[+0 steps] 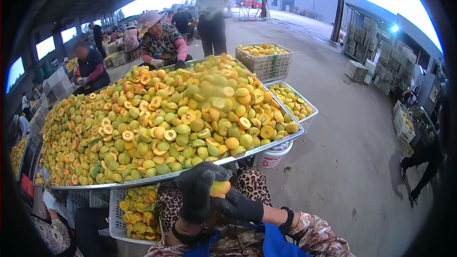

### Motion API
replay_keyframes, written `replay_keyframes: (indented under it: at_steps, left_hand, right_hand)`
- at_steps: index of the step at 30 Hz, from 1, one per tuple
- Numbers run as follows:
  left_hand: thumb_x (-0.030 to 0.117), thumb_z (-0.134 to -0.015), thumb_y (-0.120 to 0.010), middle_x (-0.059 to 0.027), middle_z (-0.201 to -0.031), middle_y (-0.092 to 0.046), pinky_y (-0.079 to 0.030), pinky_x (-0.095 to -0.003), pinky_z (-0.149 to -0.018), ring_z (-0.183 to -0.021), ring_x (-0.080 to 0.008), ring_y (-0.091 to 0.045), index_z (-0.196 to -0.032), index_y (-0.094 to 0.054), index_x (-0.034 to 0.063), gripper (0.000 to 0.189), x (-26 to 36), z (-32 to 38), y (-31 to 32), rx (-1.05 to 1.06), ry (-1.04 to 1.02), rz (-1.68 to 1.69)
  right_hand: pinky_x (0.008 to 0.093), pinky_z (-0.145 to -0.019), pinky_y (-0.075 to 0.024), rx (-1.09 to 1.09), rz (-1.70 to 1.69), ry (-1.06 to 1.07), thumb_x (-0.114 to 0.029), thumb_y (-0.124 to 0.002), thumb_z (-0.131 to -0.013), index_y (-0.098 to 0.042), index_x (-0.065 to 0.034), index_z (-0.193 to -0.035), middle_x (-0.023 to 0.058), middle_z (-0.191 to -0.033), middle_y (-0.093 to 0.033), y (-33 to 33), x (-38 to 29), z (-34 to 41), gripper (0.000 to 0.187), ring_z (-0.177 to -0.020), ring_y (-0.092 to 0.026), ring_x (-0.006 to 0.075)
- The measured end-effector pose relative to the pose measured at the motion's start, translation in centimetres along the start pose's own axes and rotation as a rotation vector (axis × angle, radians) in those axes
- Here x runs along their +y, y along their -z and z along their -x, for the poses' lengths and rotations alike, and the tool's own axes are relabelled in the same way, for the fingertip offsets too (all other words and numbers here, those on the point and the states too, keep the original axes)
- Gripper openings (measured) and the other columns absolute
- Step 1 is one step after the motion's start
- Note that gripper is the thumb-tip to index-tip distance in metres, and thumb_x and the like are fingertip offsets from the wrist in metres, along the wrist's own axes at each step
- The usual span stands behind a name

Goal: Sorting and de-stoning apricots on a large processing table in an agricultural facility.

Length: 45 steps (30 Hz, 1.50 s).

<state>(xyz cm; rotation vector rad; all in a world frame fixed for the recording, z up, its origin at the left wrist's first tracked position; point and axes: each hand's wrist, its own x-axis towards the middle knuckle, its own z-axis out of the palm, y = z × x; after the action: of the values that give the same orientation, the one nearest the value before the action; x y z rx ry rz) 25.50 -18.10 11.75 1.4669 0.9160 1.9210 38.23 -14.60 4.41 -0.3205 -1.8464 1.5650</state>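
In front of my lap, below the near edge of the metal tray (171,175), both black-gloved hands close around one yellow peach (220,189). My left hand (197,191) curls over it from the left, and my right hand (241,204) presses against it from the right. Much of the fruit is hidden by the gloves; whether a tool is between the hands cannot be seen. Heaped on the tray are halved yellow-green peaches (160,125), many with the cut face or pit hollow showing. A white plastic crate (116,217) holding more halves stands left of my legs.
A white bucket (273,158) stands under the tray's right corner. Two fruit-filled crates (264,65) (310,114) flank the tray's right side. Co-workers (162,43) (91,67) sit beyond it, and a person (213,10) stands behind. A gloved hand (49,199) shows at lower left.
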Motion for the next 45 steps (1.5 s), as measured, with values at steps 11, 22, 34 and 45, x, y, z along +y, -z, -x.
replay_keyframes:
  at_steps: [11, 22, 34, 45]
  left_hand:
    - [0.032, -0.102, -0.05, -0.0136, -0.08, -0.065, -0.051, -0.0351, -0.07, -0.077, -0.0223, -0.063, -0.084, -0.059, -0.0001, 0.038, -0.2, 0.6, 4.7, -0.054, -0.031, -0.226]
    - [0.037, -0.099, -0.058, -0.008, -0.084, -0.066, -0.055, -0.0324, -0.052, -0.062, -0.0214, -0.064, -0.101, -0.064, 0.0058, 0.032, -5.7, 18.2, 42.9, 0.624, 0.545, 0.32]
    - [0.013, -0.08, -0.063, -0.0136, -0.097, -0.066, -0.05, -0.0454, -0.076, -0.092, -0.031, -0.065, -0.094, -0.07, 0.0076, 0.017, -21.7, -7.0, 21.7, 0.149, 0.341, -1.674]
    - [0.016, -0.069, -0.074, -0.0142, -0.09, -0.066, -0.049, -0.0471, -0.075, -0.086, -0.0362, -0.064, -0.085, -0.065, 0.0067, 0.02, -18.1, -5.6, 23.5, 0.096, -0.076, -1.172]
  right_hand:
    - [0.0249, -0.075, -0.0497, -0.389, -0.462, -0.39, -0.032, -0.056, -0.101, -0.056, -0.0056, -0.129, 0.0015, -0.104, -0.063, 0.9, 1.8, 0.7, 0.038, -0.087, -0.058, 0.0096]
    - [0.026, -0.073, -0.0471, 0.084, -0.078, -0.374, -0.032, -0.06, -0.097, -0.063, -0.0012, -0.116, 0.0027, -0.092, -0.066, -1.2, 12.1, -0.2, 0.036, -0.082, -0.056, 0.0084]
    - [0.0224, -0.044, -0.0381, 0.217, -0.054, -0.519, -0.035, -0.059, -0.099, -0.06, -0.0074, -0.102, -0.0033, -0.07, -0.053, -1.6, 10.3, 0.8, 0.027, -0.052, -0.048, 0.0062]
    - [0.0228, -0.043, -0.0417, 0.482, -0.312, -0.602, -0.029, -0.061, -0.097, -0.062, -0.0072, -0.098, -0.0024, -0.069, -0.057, -0.9, 6.5, -2.7, 0.022, -0.051, -0.054, 0.0089]
